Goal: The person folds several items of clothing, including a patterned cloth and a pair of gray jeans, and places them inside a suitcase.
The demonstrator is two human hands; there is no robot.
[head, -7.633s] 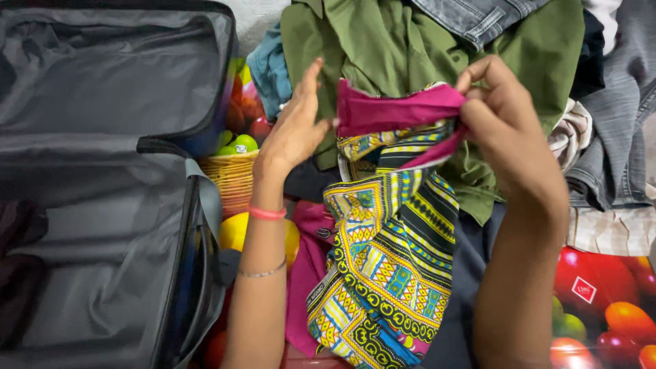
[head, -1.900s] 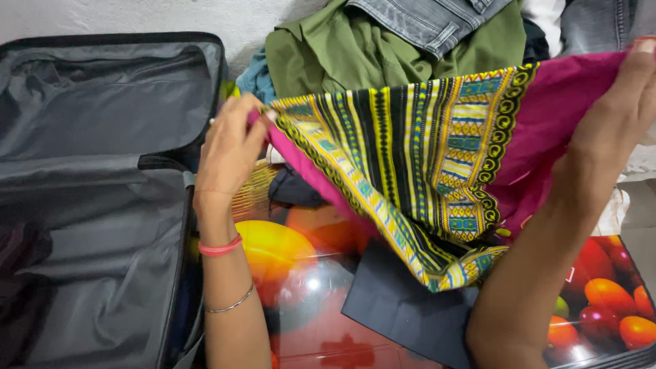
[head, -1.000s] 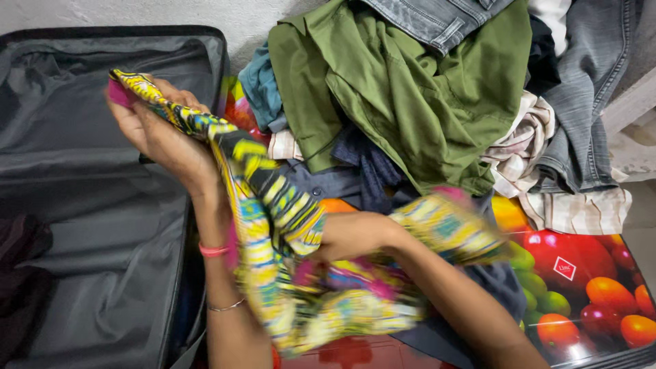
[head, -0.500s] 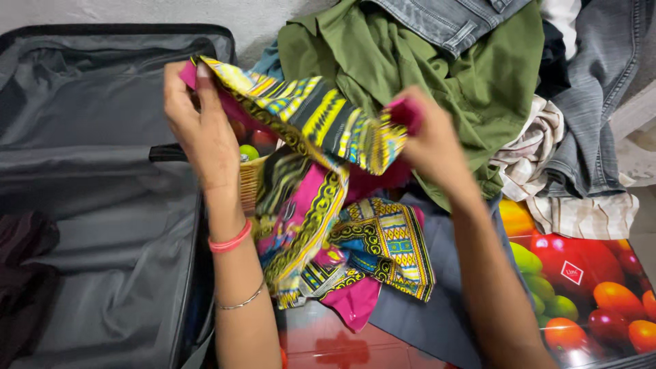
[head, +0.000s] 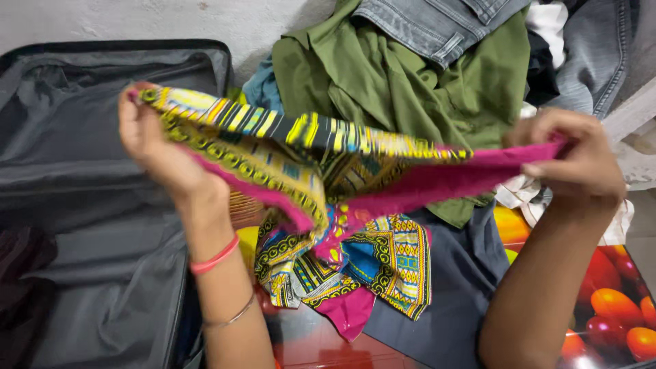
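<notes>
Item: patterned cloth (head: pixel 321 198), thin woven cotton printed in yellow, black, blue and green bands with ringed borders, backed and edged in plain magenta; stretched as a loose band between both hands, its slack middle drooping in soft folds below the fingers. Left hand (head: pixel 154 140): raised, palm toward the wearer, fingers curled and pinching the printed end of the cloth against the thumb; a coral band and a thin metal bangle sit on the wrist. Right hand (head: pixel 577 164): knuckles up, fingers bent and pressed together, nipping the magenta end of the cloth between thumb and fingertips. Beyond the fingers: a heap of clothes, chiefly a crumpled olive green shirt (head: pixel 403 82) and grey denim jeans (head: pixel 437 24) with stitched seams. Beside the left fingers: an open suitcase (head: pixel 89 205), soft grey lining creased. Under the hanging folds: dark blue-grey fabric (head: pixel 454 280) lying flat on a glossy fruit-printed sheet (head: pixel 615 307).
</notes>
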